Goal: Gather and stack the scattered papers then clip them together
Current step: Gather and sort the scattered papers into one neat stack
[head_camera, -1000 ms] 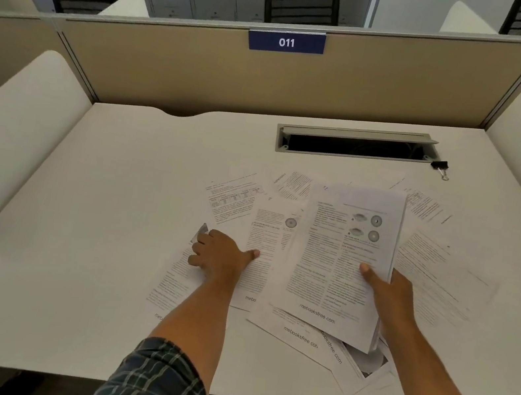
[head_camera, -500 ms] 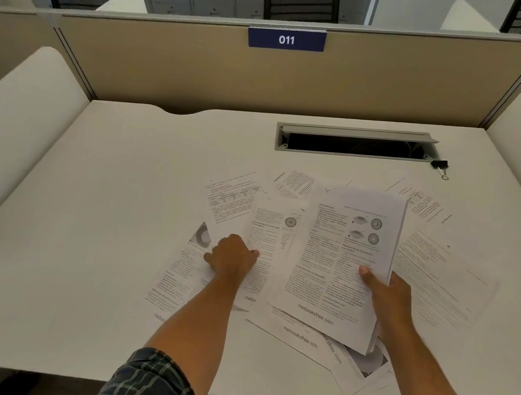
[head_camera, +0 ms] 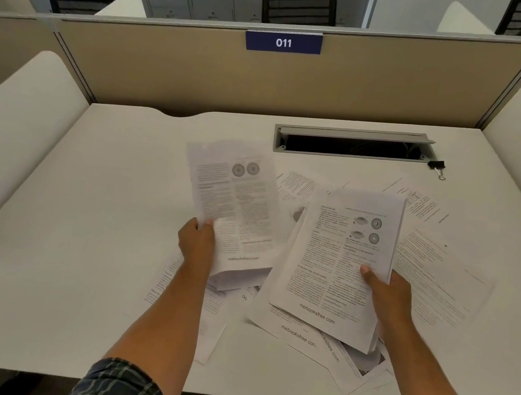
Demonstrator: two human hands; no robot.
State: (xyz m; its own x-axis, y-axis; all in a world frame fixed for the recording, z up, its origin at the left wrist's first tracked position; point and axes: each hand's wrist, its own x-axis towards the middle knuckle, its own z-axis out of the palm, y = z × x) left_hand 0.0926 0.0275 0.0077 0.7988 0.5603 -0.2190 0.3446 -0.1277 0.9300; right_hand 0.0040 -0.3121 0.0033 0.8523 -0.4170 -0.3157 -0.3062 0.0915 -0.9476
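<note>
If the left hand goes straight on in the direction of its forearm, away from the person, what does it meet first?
Probably only bare desk. The left hand, gripping a lifted sheet, points up the picture toward the beige partition, and nothing lies between. Depth is unclear, so the hand may pass above the desk surface.

Matt printed papers, smooth desk (white)

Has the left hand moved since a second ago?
Yes. The left hand has lifted off the desk and now grips a sheet, raised toward the cable slot it was lying farther from.
</note>
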